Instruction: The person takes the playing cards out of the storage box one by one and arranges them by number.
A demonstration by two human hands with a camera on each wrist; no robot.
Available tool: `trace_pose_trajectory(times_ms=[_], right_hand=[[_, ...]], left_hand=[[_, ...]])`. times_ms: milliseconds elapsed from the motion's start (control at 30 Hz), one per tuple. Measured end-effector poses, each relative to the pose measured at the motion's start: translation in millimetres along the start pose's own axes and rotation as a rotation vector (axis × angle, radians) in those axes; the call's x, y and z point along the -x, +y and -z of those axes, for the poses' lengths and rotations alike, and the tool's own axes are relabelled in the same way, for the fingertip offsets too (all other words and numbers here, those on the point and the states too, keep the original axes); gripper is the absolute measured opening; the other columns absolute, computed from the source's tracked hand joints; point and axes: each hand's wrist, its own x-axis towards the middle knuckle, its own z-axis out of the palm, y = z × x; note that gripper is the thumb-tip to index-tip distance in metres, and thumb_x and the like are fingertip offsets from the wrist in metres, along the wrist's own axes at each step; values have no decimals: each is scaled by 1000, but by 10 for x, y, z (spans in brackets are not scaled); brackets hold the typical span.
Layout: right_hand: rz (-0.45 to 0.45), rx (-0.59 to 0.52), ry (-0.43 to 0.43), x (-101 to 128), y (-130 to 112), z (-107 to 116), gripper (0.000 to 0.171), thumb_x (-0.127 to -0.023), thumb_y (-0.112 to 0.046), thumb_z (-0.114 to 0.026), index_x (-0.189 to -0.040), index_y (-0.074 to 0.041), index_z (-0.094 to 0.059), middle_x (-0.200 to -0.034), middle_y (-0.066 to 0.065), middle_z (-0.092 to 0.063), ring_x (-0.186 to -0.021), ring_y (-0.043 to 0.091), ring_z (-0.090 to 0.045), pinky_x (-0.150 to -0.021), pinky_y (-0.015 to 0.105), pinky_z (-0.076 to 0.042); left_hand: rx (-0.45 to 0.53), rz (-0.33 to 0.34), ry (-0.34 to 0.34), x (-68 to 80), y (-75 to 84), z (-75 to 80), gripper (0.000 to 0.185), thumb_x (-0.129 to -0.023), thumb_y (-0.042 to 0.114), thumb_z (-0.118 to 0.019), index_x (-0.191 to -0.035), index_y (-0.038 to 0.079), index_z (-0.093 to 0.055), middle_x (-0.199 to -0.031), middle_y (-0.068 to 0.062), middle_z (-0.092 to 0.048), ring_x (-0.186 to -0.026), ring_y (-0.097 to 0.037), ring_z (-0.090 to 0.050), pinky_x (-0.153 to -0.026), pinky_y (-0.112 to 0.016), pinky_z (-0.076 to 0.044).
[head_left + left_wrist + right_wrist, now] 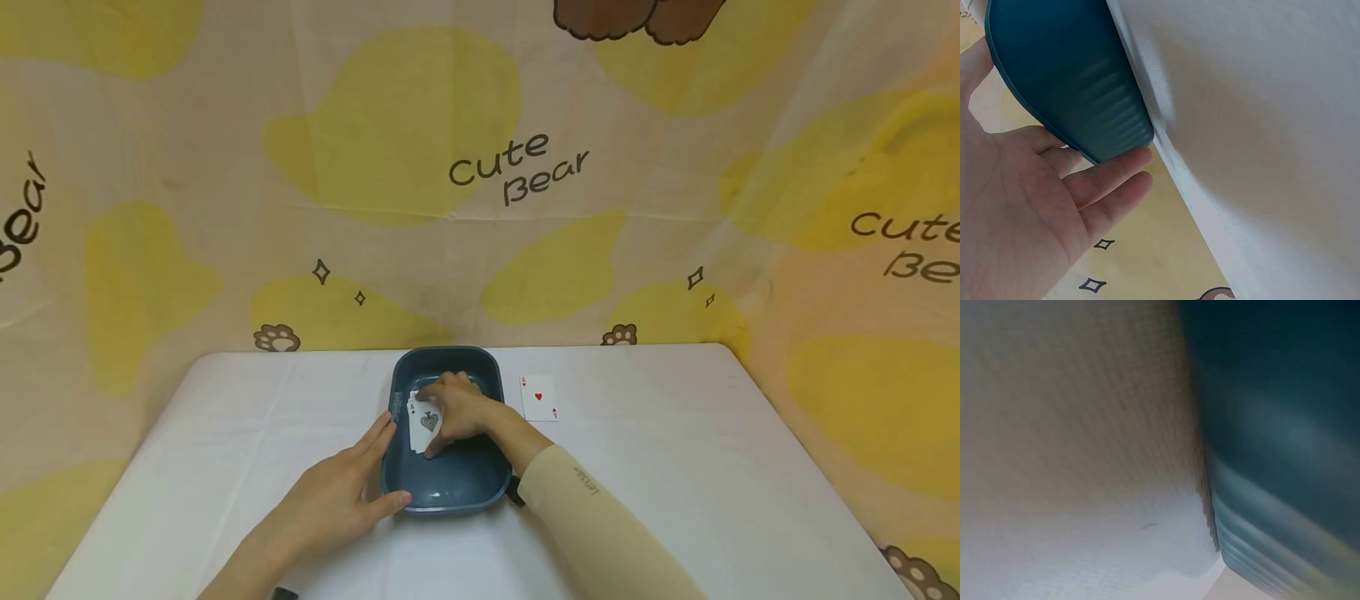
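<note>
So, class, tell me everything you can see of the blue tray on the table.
The blue tray is a dark blue-teal rounded rectangle, plastic by its look, with ribbed outer walls. It sits upright on the white table, near its middle. The left hand rests open-fingered against its near left rim. The right hand reaches inside, holding playing cards, ace of spades showing. An ace of hearts lies outside, to its right.

The right hand (457, 408) is covering part of the playing cards (422, 423) in the blue tub (450, 492), so their number is remaining uncertain. The right wrist view is showing only a blurred tub wall (1285, 456) and tabletop (1072, 456), with the hand out of frame. In the left wrist view, the frame edge is cutting off the left hand (1016, 212), and the tub's inside is lying hidden.
</note>
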Motion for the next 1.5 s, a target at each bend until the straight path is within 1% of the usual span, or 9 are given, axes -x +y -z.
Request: trace_pose_trajectory(times_ms=[233, 367, 567, 800, 1000, 1300, 1500], right_hand=[[-21, 11, -27, 6, -14, 4, 93, -65, -42, -101, -147, -22, -61, -144, 6, -56, -121, 22, -48, -106, 45, -44], [-17, 24, -24, 16, -26, 1, 93, -66, -43, -100, -148, -23, -61, -144, 7, -56, -121, 22, -48, -107, 46, -44], [-2, 51, -12, 33, -47, -16, 90, -69, -45, -98, -148, -22, -62, -143, 6, -56, -121, 22, -48, -108, 47, -43], [12, 72, -2, 45, -47, -35, 88, -70, -45, -97, -147, -22, -62, -145, 6, -56, -122, 22, -49, -111, 49, -42], [0, 54, 1, 54, -54, -34, 87, -70, -43, -97, -147, -20, -62, -145, 5, -56, -124, 21, -48, -113, 51, -41], [-9, 8, 30, 74, -71, -33, 90, -67, -38, -100, -146, -16, -61, -146, 4, -57, -124, 20, -47, -116, 53, -37], [7, -8, 42, 83, -72, -25, 91, -68, -38, -100, -146, -14, -61, -143, 5, -58, -121, 19, -48, -114, 51, -39]], left_hand=[[-4, -3, 7, -4, -10, -13, 99, -92, 68, -67, -165, 10, -33, -173, -2, -25, -128, -41, -62, -98, -60, -53], [-4, 1, 3, -3, -11, -10, 99, -92, 69, -67, -165, 11, -33, -173, -2, -25, -127, -41, -62, -97, -60, -53], [1, 3, -5, 3, -7, 3, 99, -92, 68, -67, -165, 11, -33, -173, -3, -25, -130, -40, -61, -98, -59, -53], [7, 18, -17, 4, 0, 9, 100, -91, 68, -68, -165, 10, -33, -172, -3, -25, -130, -40, -61, -98, -60, -53], [-1, 9, -9, 2, -11, 0, 100, -91, 68, -68, -165, 10, -34, -173, -3, -25, -129, -39, -62, -98, -59, -53], [-4, 6, -9, 1, -9, 1, 99, -92, 68, -68, -164, 9, -34, -172, -3, -26, -127, -39, -63, -97, -59, -54], [-1, 10, -7, 2, -4, -1, 99, -92, 68, -68, -164, 9, -34, -172, -3, -26, -128, -40, -62, -98, -59, -53]])
